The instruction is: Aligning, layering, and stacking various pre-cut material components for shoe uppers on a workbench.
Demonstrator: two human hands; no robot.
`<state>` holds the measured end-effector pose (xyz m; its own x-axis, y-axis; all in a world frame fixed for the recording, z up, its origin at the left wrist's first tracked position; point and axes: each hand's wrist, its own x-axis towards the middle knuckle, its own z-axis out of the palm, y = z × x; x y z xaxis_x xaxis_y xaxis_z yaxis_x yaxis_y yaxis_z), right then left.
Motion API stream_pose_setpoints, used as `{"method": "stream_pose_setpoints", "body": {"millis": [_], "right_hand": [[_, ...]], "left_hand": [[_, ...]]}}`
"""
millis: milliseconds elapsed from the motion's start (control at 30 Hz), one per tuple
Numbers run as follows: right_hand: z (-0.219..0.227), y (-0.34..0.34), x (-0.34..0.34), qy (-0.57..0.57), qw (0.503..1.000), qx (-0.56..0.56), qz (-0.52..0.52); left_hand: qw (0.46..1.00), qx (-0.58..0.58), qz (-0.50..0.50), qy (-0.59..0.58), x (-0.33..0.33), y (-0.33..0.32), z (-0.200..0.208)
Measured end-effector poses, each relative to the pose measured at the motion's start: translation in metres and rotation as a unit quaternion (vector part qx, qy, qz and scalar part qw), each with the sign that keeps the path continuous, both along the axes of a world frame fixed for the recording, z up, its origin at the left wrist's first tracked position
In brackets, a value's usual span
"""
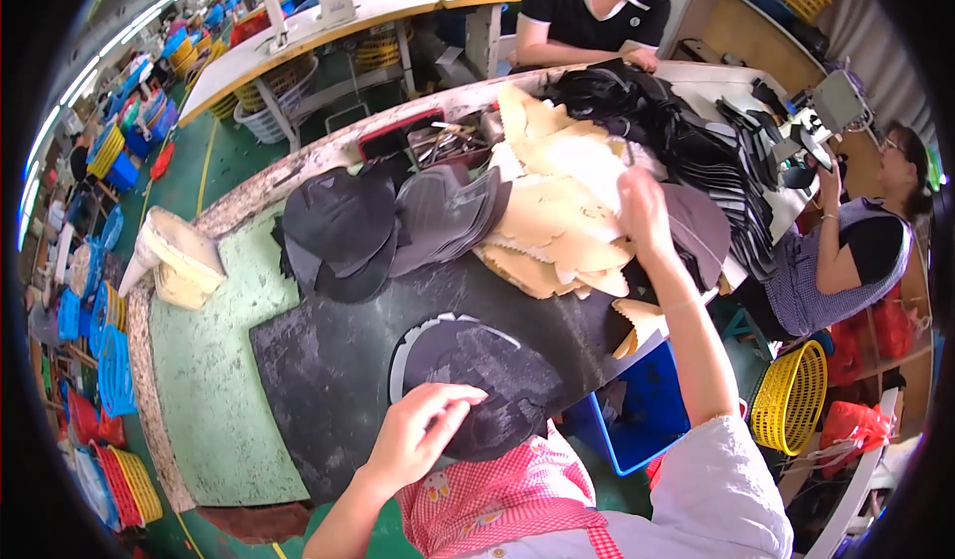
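A dark rounded sheet piece (507, 360) with a pale strip along its far left edge lies on the black mat (308, 400) in front of me. My left hand (423, 435) rests at its near left edge, index finger stretched out and thumb apart from it. My right hand (645, 211) reaches over a loose pile of cream, jagged-edged sheet pieces (557, 221); motion and glare smear its fingers. Left of that pile stand stacked dark grey curved pieces (443, 216) and black pieces (343, 226). A brownish-grey rounded piece (699, 231) lies right of my right hand.
Black pieces (706, 151) are heaped at the far right. A tray of metal tools (448, 141) sits at the back, a cream container (179, 261) at the left. Below the right edge are a blue bin (647, 400) and a yellow basket (789, 400). Two people are nearby.
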<state>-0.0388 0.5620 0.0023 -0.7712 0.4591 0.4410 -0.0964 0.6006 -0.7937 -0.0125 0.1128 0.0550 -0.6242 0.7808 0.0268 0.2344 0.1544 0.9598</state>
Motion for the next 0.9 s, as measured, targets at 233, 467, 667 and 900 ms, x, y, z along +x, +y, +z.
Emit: {"method": "stream_pose_setpoints", "body": {"millis": [233,467,667,900], "right_hand": [[0.109,-0.151,0.046,-0.131,0.814,-0.263,0.502],[0.119,-0.157,0.049,-0.06,0.858,0.016,0.509],[0.113,-0.181,0.048,-0.015,0.92,0.124,0.371],[0.098,-0.232,0.057,-0.055,0.938,-0.053,0.339]], "left_hand": [[0.852,0.087,-0.113,-0.504,-0.014,0.023,0.002],[0.82,0.096,-0.145,-0.545,-0.013,0.012,0.007],[0.892,0.225,0.032,-0.391,-0.017,0.012,0.0],[0.951,0.175,0.089,-0.239,-0.006,0.026,0.017]]}}
